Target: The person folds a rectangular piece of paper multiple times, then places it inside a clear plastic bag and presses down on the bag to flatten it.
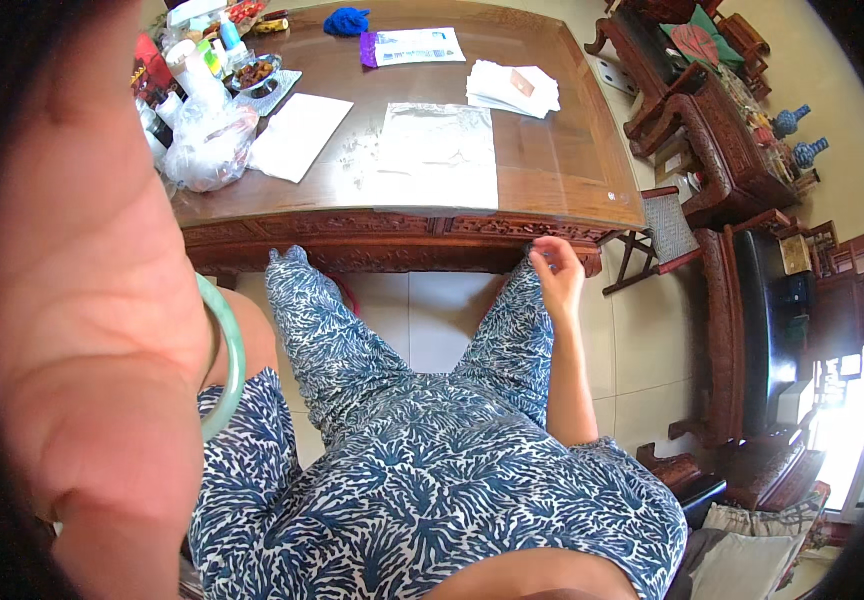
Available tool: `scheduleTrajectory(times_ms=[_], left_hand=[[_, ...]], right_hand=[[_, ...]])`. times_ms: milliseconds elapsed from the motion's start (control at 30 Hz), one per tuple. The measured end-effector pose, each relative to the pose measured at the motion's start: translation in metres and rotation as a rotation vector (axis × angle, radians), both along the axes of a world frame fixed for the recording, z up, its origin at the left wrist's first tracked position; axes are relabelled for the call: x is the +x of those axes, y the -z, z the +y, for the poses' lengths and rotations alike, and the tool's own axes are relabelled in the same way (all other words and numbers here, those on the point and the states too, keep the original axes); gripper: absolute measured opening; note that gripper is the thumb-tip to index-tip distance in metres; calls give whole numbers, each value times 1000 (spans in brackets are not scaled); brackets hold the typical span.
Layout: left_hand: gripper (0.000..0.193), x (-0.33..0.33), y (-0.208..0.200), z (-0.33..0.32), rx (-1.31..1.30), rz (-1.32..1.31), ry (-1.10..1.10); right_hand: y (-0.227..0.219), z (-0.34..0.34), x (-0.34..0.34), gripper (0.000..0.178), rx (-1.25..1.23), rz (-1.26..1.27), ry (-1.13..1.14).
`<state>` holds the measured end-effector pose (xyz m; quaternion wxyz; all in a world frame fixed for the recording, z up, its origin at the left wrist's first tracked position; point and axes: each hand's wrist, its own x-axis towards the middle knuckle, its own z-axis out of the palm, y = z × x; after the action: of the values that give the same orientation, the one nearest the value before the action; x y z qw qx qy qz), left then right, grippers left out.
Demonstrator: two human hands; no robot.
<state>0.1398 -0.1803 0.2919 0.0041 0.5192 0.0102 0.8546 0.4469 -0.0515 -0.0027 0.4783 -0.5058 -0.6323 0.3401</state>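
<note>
Right hand (pixel 559 280) hovering before bench (pixel 564 175), fingers loosely parted, seemingly empty; left hand (pixel 92 320) looming before bench's left end, finger spread untellable. Glossy white sheet (pixel 439 155) lying at bench's front; keeping fingers relaxed probably helping.

A white paper sheet (pixel 442 180) (grey, sketch-like markings up top) lies flat at the near edge of a wooden table (pixel 552 165).

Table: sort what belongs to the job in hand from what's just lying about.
Likely in the job, judging only by nearness to the right hand, which holds nothing visible:
sheet
perhaps white paper

Seemingly just lying about:
paper stack
purple-ended pack
blue bundle
plastic bag
</note>
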Motion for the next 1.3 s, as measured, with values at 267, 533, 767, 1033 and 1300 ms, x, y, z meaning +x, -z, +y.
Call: scheduleTrajectory(times_ms=[267, 533, 767, 1033, 1300], left_hand=[[30, -8, 11, 4, 12, 17, -40], [10, -16, 144, 63, -326, -187, -250], [49, 16, 367, 99, -1250, -615, 51], [54, 32, 375, 117, -1308, -557, 158], [26, 43, 367, 122, -1423, -491, 220]], right_hand=[[33, 17, -38, 28, -164, -59, -53], [48, 32, -83, 45, -401, 616, 130], [60, 39, -93, 44, -550, 825, 136], [58, 40, -95, 21, -623, 879, 82], [71, 43, -87, 8, -620, 909, 68]])
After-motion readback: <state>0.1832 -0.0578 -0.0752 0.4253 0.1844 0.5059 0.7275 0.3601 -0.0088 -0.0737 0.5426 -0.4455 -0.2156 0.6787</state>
